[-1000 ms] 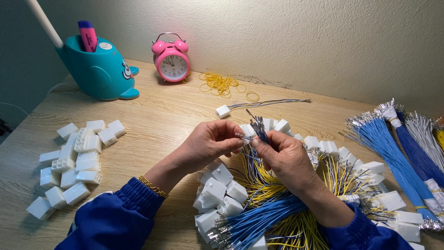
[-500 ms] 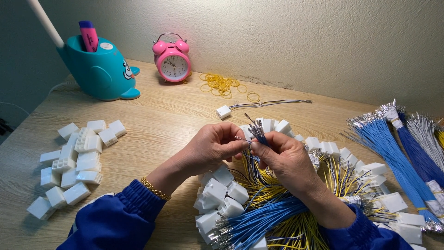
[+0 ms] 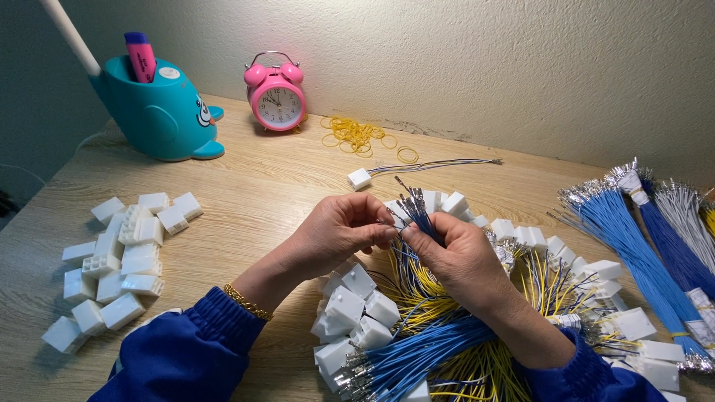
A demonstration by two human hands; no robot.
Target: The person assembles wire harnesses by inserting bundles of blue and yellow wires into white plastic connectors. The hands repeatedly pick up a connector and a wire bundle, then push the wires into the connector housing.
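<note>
My right hand [image 3: 458, 257] pinches a small bundle of blue wires [image 3: 415, 211] with metal terminal ends pointing up. My left hand [image 3: 339, 231] meets it from the left, fingertips closed on a white plastic connector [image 3: 395, 214] that is mostly hidden behind the fingers. Under both hands lies a heap of white connectors with yellow and blue wires [image 3: 447, 335] attached. Both wrists wear blue sleeves; a gold bracelet sits on the left wrist.
Loose white connector housings [image 3: 119, 260] pile at the left. A teal whale-shaped pen holder [image 3: 160, 112] and a pink alarm clock [image 3: 277, 93] stand at the back. Yellow rubber bands [image 3: 357, 136] lie near the wall. One wired connector [image 3: 361, 179] lies apart. Blue wire bundles [image 3: 633, 231] fan out at right.
Both hands stay together over the heap; the fingers and the held wire ends shifted only slightly.
</note>
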